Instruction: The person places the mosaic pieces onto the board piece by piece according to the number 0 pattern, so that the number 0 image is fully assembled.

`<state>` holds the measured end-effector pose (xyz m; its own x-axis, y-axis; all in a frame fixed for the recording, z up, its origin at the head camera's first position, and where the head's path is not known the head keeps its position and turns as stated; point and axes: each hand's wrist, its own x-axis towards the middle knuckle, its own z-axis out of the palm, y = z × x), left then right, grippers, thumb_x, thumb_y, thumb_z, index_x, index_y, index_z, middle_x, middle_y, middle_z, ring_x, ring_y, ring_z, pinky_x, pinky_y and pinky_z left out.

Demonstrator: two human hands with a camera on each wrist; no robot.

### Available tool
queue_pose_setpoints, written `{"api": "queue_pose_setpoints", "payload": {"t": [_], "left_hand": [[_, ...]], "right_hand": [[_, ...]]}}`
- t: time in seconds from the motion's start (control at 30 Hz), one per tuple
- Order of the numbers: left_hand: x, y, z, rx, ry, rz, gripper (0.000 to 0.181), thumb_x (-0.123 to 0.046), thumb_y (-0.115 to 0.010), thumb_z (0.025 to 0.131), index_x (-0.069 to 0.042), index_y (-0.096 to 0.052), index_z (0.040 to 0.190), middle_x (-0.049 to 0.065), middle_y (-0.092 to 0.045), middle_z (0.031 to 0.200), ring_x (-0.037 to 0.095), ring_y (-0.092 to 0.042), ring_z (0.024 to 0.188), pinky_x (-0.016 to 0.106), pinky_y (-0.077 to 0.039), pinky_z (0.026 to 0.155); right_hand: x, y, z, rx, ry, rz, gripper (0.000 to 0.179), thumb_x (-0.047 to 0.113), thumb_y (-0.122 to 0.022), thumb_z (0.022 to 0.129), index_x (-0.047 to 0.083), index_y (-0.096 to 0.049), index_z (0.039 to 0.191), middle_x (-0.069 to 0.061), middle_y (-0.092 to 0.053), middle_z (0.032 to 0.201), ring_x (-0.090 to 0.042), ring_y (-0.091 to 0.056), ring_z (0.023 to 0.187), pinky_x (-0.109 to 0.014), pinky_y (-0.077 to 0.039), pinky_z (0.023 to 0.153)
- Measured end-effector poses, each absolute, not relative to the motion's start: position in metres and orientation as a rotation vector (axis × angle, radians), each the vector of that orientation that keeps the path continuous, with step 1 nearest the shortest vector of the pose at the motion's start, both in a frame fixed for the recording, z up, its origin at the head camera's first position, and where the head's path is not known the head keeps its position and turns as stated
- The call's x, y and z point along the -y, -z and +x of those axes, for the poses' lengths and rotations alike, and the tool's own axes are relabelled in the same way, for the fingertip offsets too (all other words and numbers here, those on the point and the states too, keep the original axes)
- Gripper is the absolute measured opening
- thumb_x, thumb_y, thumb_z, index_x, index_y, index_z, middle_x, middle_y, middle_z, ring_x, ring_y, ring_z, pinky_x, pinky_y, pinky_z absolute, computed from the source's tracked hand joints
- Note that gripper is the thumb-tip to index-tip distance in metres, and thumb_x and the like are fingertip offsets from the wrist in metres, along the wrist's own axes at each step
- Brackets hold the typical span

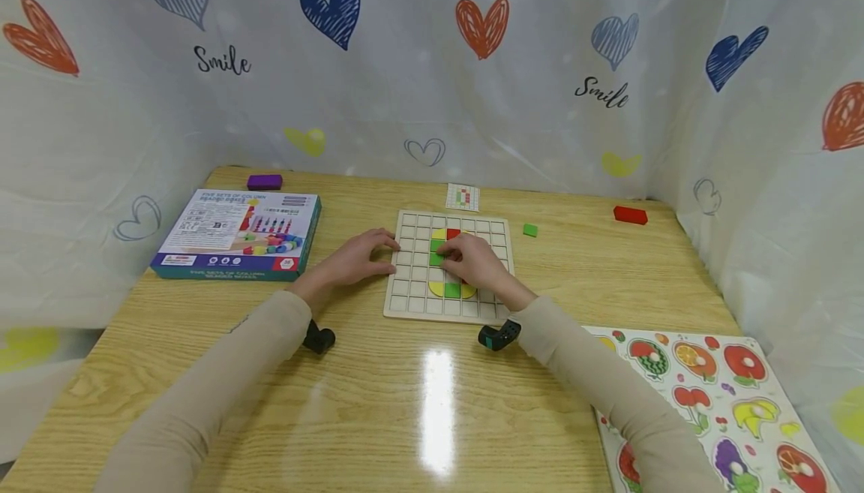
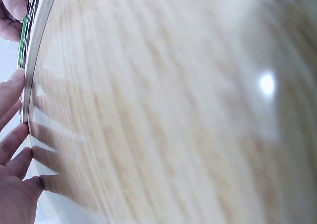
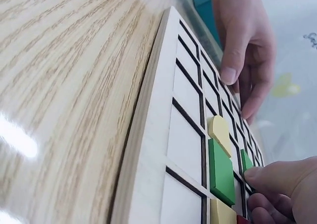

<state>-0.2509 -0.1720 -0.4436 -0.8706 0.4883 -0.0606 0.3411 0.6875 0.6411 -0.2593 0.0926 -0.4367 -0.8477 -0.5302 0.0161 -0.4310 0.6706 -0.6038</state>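
Note:
A wooden grid board (image 1: 409,289) lies on the table, with yellow, green and red tiles set in its middle squares. At its left edge my left hand (image 1: 361,257) rests, thumb and fingertips spread along the rim. My right hand (image 1: 475,260) reaches over the board and pinches a green square tile (image 3: 246,160) between thumb and fingers, low over the grid. Closer to the right wrist camera, another green tile (image 3: 221,172) sits beside a rounded yellow tile (image 3: 219,132). A red tile (image 1: 453,233) shows at the pattern's top, and the right hand hides part of the pattern.
Behind the board lies a small pattern card (image 1: 463,197); a loose green tile (image 1: 530,230) is to its right. A toy box (image 1: 236,234) and purple block (image 1: 265,182) are at left. On the right are a red block (image 1: 631,214) and fruit puzzle (image 1: 776,388).

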Motion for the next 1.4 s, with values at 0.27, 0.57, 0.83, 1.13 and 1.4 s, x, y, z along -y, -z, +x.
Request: {"api": "queue_pose_setpoints", "payload": {"t": [0.27,0.57,0.83,1.13,1.4], "left_hand": [[0.172,0.443,-0.249,-2.676,-0.95,0.678,0.041,-0.023,-0.07,0.092,-0.006,-0.06,0.128,0.017,-0.041,0.148,0.035,-0.026,0.144,0.051,-0.021,0.117],[0.171,0.443,-0.251,-2.667,-0.951,0.67,0.041,-0.024,-0.069,0.092,-0.006,-0.06,0.128,0.017,-0.041,0.148,0.034,-0.027,0.143,0.05,-0.021,0.117],[0.172,0.444,-0.252,-2.669,-0.938,0.649,0.041,-0.025,-0.069,0.092,-0.007,-0.06,0.128,0.016,-0.041,0.148,0.034,-0.028,0.143,0.05,-0.021,0.117],[0.171,0.445,-0.251,-2.663,-0.947,0.636,0.041,-0.025,-0.07,0.092,-0.007,-0.06,0.128,0.015,-0.04,0.15,0.033,-0.025,0.145,0.049,-0.02,0.118],[0.171,0.446,-0.252,-2.662,-0.955,0.659,0.041,-0.025,-0.07,0.092,-0.008,-0.06,0.128,0.015,-0.04,0.149,0.034,-0.024,0.145,0.05,-0.02,0.118]], "right_hand": [[-0.101,0.437,-0.258,-2.689,1.053,-0.693,0.026,0.017,-0.067,0.094,0.007,-0.07,0.117,-0.005,-0.067,0.107,-0.016,-0.062,0.09,-0.031,-0.053,0.077],[-0.138,0.433,-0.252,-2.666,1.255,-0.42,0.029,0.025,-0.064,0.096,0.012,-0.068,0.122,-0.005,-0.063,0.118,-0.021,-0.06,0.102,-0.038,-0.051,0.086],[-0.19,0.439,-0.252,-2.521,1.497,-0.102,0.039,0.032,-0.059,0.099,0.016,-0.06,0.134,-0.003,-0.056,0.132,-0.02,-0.052,0.114,-0.038,-0.043,0.099],[-0.236,0.446,-0.257,-2.57,1.563,0.051,0.044,0.03,-0.06,0.098,0.01,-0.056,0.138,-0.008,-0.053,0.136,-0.021,-0.051,0.113,-0.031,-0.045,0.093],[-0.253,0.448,-0.27,-2.68,1.443,0.076,0.046,0.028,-0.057,0.1,0.006,-0.052,0.14,-0.014,-0.055,0.134,-0.026,-0.049,0.115,-0.032,-0.042,0.09]]}}
